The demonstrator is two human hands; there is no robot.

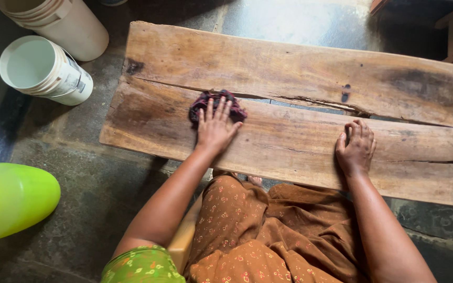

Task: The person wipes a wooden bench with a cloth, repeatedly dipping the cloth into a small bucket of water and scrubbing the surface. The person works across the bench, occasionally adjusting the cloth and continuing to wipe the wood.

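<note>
The left hand (pixel 216 128) lies flat, fingers spread, pressing on a dark crumpled cloth (pixel 217 105) that bunches out at its twelve o'clock, fingertips pointing that way. The cloth sits on the wooden plank (pixel 289 68), whose long axis runs nine to three o'clock, just short of the long crack. The right hand (pixel 356 148) rests well apart at three o'clock, fingers curled loosely on the board, holding nothing. Bare wood stretches between the hands; the plank's left end lies near at nine o'clock, white buckets (pixel 43 65) beyond
</note>
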